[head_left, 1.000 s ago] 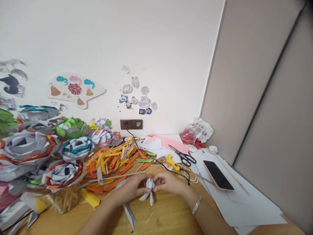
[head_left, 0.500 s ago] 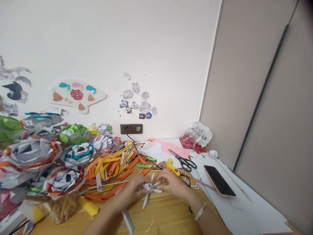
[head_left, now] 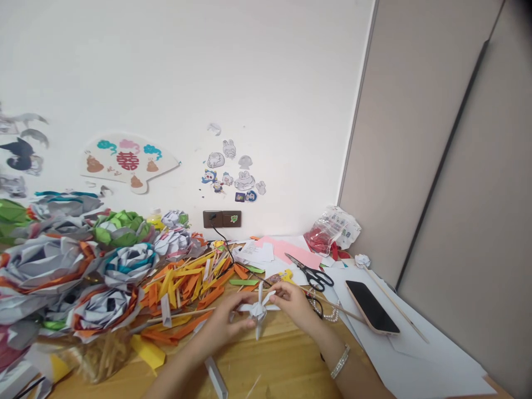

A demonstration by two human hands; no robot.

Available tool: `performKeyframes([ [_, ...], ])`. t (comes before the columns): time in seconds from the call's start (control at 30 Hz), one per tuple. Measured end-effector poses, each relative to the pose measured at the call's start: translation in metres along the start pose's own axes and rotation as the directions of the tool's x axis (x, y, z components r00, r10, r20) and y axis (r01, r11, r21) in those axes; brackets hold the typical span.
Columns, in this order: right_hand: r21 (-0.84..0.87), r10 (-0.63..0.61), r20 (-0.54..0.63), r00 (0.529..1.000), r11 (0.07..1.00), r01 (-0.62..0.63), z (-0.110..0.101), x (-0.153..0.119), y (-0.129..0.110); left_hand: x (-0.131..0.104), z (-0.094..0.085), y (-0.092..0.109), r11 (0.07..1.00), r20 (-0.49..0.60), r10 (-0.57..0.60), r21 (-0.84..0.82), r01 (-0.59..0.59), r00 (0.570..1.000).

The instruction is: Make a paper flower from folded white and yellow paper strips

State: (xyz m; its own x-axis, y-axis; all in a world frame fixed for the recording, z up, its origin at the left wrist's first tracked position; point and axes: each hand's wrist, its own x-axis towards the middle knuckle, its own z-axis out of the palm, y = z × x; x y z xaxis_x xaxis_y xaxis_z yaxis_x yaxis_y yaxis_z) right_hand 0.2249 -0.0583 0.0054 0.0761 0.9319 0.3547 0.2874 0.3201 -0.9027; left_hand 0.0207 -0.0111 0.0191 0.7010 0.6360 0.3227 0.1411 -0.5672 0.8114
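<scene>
A small white folded-paper piece (head_left: 258, 311) with several pointed arms is held between my hands, above the wooden table. My left hand (head_left: 233, 320) is on its left side, thumb and fingers curved around one arm and the thumb touching near its centre. At the upper right, my right hand (head_left: 287, 299) pinches another arm between thumb and fingertips. A yellow glue gun (head_left: 286, 275) lies just behind my right hand, with black-handled scissors (head_left: 311, 272) beyond it.
Large folded-paper flowers (head_left: 62, 266) crowd the left side. Orange and yellow folded strips (head_left: 187, 285) lie behind my left hand. At the right are a phone (head_left: 372, 307) and thin sticks on white sheets (head_left: 419, 354). A white folded strip (head_left: 216, 378) rests at the front.
The white paper piece has been turned and raised slightly, its centre now facing more upward. My left hand has opened wider around it, and my right hand has shifted its pinch to an upper arm.
</scene>
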Motion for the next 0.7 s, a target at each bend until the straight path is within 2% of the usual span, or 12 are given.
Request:
performKeyframes([
  [0.27,0.042,-0.08,-0.076,0.994,0.996,0.083,0.004,-0.003,-0.01,0.003,0.0,0.01,0.993,-0.097,-0.053,-0.108,0.042,0.994],
  [0.37,0.084,-0.087,-0.124,0.988,0.992,0.098,0.005,-0.002,-0.01,0.006,-0.001,0.01,0.98,-0.175,-0.122,-0.178,0.09,0.977],
  [0.47,0.106,-0.043,-0.159,0.986,0.993,0.06,0.006,-0.001,-0.007,0.008,-0.002,0.008,0.961,-0.258,-0.172,-0.255,0.105,0.951],
  [0.6,0.131,0.022,-0.077,0.997,0.991,-0.012,0.012,-0.002,0.004,0.008,-0.003,0.01,0.952,-0.327,-0.207,-0.285,0.113,0.922],
  [0.7,0.099,0.036,0.037,0.999,0.994,-0.039,0.017,-0.003,0.009,0.006,-0.004,0.014,0.976,-0.368,-0.159,-0.201,0.088,0.916],
])
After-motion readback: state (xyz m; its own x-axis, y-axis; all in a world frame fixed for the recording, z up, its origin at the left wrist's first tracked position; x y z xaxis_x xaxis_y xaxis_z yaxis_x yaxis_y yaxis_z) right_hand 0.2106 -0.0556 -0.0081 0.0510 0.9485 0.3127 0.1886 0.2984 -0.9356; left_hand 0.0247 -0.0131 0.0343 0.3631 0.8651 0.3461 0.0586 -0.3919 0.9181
